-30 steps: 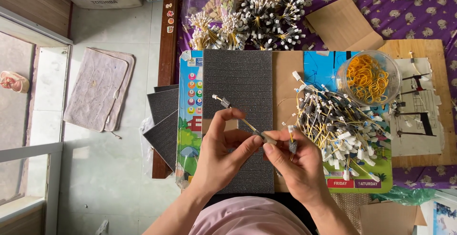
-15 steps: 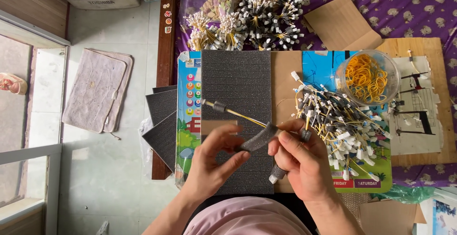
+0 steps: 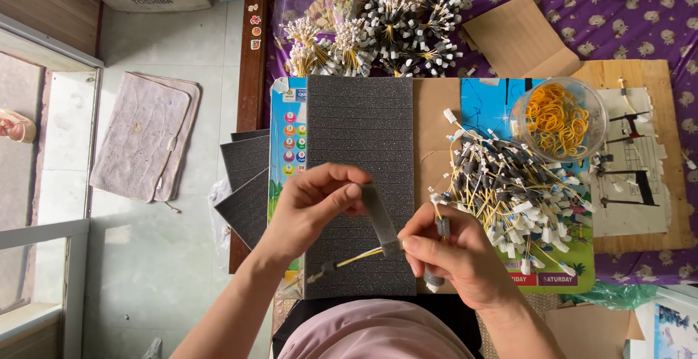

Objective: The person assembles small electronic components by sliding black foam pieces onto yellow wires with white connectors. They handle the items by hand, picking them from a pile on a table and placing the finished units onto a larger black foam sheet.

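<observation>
Head view, one moment. L hand (image 3: 309, 210): fingers curled, thumb + forefinger pinching upper end of a grey foam strip (image 3: 379, 217), held above near part of the ridged grey foam sheet (image 3: 360, 155). R hand (image 3: 458, 261): thumb + fingertips pressed together, pinching a short yellow cable (image 3: 356, 257) where it meets lower end of the strip; cable runs left and near, ends in a small dark connector just over the sheet's near edge. A grey connector pokes out below R hand. Sheet lies on a colourful printed chart (image 3: 287, 126), centre of work surface. Right of hands, touching R hand's far side: loose pile of yellow cables w/ white, grey, blue connectors (image 3: 509, 192). Far right of pile: clear round tub of yellow rubber bands (image 3: 558, 119). Far centre: banded bundles of cables, white connectors up (image 3: 385, 28). Cardboard pieces (image 3: 520, 39) on purple patterned cloth (image 3: 654, 17), far right. Left of chart, off table edge: stack of spare grey foam sheets (image 3: 247, 184). Floor, far left: pale mat (image 3: 142, 137).
</observation>
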